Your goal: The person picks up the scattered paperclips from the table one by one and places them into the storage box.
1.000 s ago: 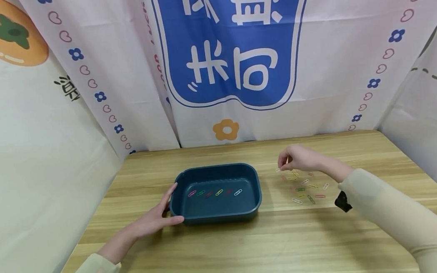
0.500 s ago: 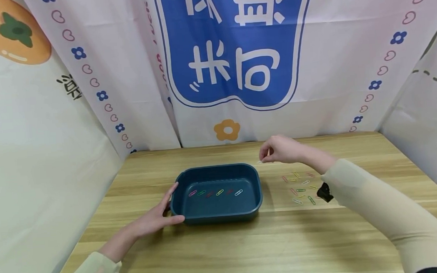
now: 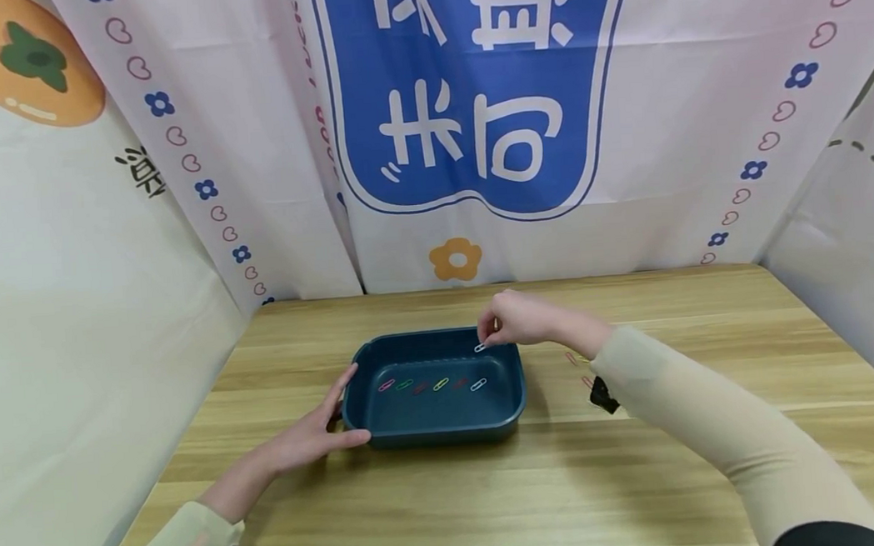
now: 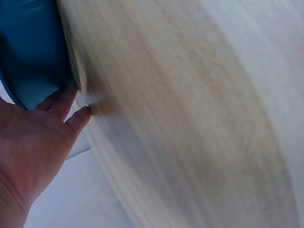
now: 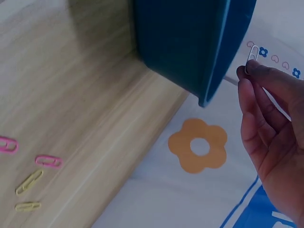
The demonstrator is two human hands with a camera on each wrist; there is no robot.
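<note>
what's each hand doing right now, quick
Left hand: open, thumb and fingers spread against one end of the blue tray.
Right hand: closed, pinching a white paper clip.

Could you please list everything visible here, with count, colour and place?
Tray: one, blue, on the table
Clips inside tray: six; pink, green, two red, yellow, white
Held clip: one, white, in right grip
Loose clips: at least four, pink and yellow, on table
Table: one, wood-coloured, under tray
Backdrop: count unclear, printed white, around table
Sleeves: two, cream, left and right
Wrist pieces: two, black, at sleeve ends
Dark shape: one, black, over right sleeve, unidentifiable
Left grip: one, at tray's left end
Right grip: one, at tray's far right corner
</note>
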